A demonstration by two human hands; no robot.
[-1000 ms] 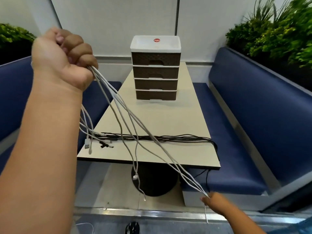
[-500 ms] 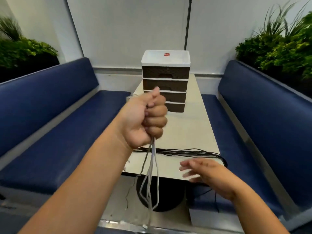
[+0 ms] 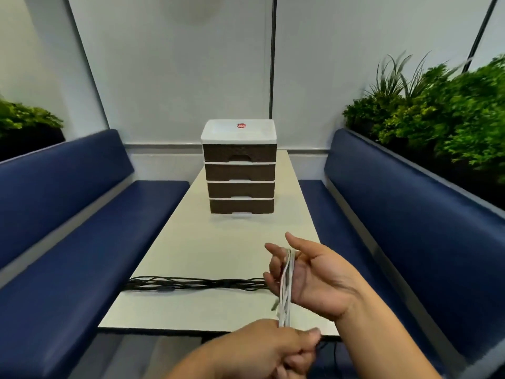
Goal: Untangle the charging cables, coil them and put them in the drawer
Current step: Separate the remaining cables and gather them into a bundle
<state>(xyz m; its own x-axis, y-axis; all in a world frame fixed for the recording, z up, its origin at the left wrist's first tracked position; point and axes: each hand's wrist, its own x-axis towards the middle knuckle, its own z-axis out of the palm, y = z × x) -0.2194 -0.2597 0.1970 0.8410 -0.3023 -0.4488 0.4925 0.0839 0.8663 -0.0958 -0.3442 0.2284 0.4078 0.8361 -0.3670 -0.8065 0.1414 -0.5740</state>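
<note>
Two long navy-blue upholstered benches [image 3: 82,214] flank a narrow pale cream rectangular worktop [image 3: 218,242], with green leafy planters [image 3: 437,119] behind the backrests on both sides. At the far end of the worktop stands a small plastic drawer unit [image 3: 239,168] with a white top and four dark brown drawers, all pushed in. Nearer the person, a bundle of thin black charging cables [image 3: 191,283] lies stretched across the worktop from side to side. The right hand [image 3: 308,277] is raised over the near right part of the worktop, palm turned to the left and fingers [image 3: 273,248] loosely spread, with a bunch of white charging cables [image 3: 287,285] draped over it between thumb and forefinger and running down across the palm. Just below, at the near edge of the worktop, the left hand [image 3: 276,348] is curled into a fist, gripping the lower end of the same white cables.
</note>
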